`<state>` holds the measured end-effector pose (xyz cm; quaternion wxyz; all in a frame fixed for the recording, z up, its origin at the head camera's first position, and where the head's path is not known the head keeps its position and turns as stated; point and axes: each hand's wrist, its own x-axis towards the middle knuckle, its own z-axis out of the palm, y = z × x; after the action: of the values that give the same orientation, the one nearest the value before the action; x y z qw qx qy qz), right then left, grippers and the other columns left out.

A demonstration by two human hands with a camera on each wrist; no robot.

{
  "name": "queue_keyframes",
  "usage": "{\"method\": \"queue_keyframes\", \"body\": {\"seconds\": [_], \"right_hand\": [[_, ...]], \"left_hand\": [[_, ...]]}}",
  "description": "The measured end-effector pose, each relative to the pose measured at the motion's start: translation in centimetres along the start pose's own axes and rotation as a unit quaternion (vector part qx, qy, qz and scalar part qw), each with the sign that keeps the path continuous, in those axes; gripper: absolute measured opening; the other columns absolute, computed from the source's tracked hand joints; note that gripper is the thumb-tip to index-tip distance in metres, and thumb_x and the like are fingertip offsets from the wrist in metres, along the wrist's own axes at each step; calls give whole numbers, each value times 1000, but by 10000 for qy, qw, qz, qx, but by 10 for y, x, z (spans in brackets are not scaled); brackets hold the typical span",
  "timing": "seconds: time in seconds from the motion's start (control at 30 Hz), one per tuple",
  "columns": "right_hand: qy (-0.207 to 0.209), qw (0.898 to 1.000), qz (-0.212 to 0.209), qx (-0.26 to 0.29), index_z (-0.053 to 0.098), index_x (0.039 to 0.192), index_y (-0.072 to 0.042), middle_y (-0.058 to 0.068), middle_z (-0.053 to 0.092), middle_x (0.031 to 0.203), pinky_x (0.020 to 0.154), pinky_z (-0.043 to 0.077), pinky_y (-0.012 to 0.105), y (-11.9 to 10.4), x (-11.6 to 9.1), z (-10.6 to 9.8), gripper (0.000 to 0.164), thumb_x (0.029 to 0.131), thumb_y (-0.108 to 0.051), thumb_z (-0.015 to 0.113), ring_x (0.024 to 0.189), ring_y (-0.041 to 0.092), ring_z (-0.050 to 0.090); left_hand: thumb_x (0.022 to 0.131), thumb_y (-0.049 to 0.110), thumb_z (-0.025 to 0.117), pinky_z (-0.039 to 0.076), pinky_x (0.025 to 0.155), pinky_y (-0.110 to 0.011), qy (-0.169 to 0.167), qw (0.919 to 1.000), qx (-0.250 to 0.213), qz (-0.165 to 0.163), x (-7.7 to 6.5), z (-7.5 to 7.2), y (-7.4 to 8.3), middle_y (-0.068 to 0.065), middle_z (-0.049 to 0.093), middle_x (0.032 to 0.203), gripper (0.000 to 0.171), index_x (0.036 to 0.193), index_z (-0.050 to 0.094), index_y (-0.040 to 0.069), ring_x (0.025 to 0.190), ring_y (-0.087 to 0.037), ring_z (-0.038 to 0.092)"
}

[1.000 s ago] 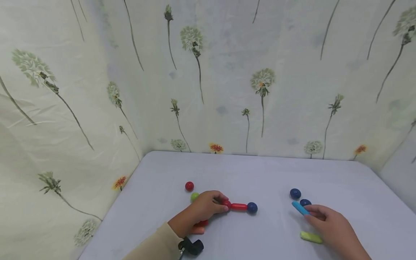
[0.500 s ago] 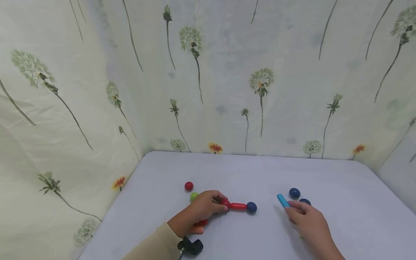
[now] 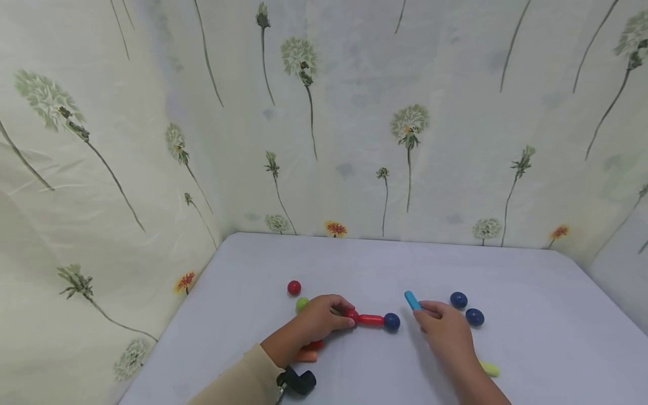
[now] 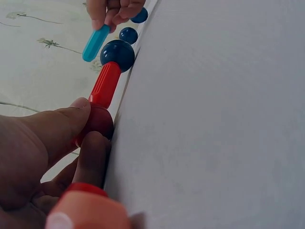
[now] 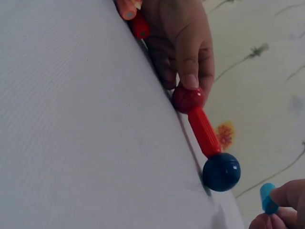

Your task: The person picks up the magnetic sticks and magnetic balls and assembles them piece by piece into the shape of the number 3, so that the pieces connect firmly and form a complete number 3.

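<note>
My left hand (image 3: 321, 316) pinches a red ball (image 3: 352, 316) between thumb and fingers. A red rod (image 3: 371, 320) joins that ball to a dark blue ball (image 3: 391, 322), and the joined piece lies on the white table (image 3: 364, 371). Held up by one end in my right hand (image 3: 448, 332) is a light blue rod (image 3: 412, 300). It tilts up and to the left, apart from the dark blue ball, as the left wrist view (image 4: 96, 43) also shows.
Two loose dark blue balls (image 3: 467, 308) lie right of my right hand, and a yellow-green rod (image 3: 489, 369) is partly behind the forearm. A red ball (image 3: 294, 287), a green ball (image 3: 302, 304), and orange (image 3: 306, 356) and red rods (image 3: 315, 345) sit around my left hand.
My right hand has moved left with the light blue rod, away from the two loose blue balls and closer to the joined piece. My left hand has stayed in place on the red ball.
</note>
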<state>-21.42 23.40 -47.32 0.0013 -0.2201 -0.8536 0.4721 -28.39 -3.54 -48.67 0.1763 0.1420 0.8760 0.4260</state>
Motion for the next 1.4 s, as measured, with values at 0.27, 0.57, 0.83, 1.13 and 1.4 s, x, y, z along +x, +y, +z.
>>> {"method": "queue_keyframes", "body": {"seconds": [0.27, 0.57, 0.83, 1.13, 1.4], "right_hand": [[125, 9982, 371, 459, 61, 141, -8, 15, 70, 123, 76, 57, 33, -12, 0, 27, 45, 103, -31, 65, 107, 27, 66], [417, 9941, 575, 821, 63, 138, -8, 16, 66, 124, 87, 57, 40, -21, -2, 46, 39, 103, -27, 64, 113, 31, 62], [678, 9942, 430, 716, 63, 134, -6, 19, 67, 121, 93, 59, 47, -26, -7, 62, 36, 103, -25, 65, 110, 34, 67], [848, 9950, 218, 479, 64, 132, -4, 18, 68, 118, 79, 61, 37, -26, -7, 72, 35, 103, -23, 63, 104, 31, 67], [751, 9965, 204, 317, 59, 136, -3, 20, 67, 119, 81, 63, 40, -22, -3, 68, 41, 102, -27, 62, 106, 34, 68]], "left_hand": [[88, 29, 86, 51, 84, -36, -16, 10000, 42, 55, 3, 3, -4, 15, 67, 101, 23, 107, 75, 36, 94, -12, 61], [87, 31, 86, 51, 84, -36, 29, 9997, 195, 171, 5, 3, -1, 15, 67, 102, 25, 110, 75, 36, 93, -12, 60], [87, 31, 87, 52, 84, -37, 10, 9998, 176, 72, 4, 2, -1, 14, 68, 102, 26, 110, 75, 35, 92, -13, 61], [87, 29, 87, 53, 83, -36, 43, 9999, 79, 65, 4, 2, -4, 13, 69, 102, 25, 109, 75, 33, 91, -13, 61], [87, 29, 87, 51, 83, -36, 54, 9999, 61, 110, 4, 3, -3, 13, 69, 102, 24, 107, 75, 33, 91, -14, 61]]}}
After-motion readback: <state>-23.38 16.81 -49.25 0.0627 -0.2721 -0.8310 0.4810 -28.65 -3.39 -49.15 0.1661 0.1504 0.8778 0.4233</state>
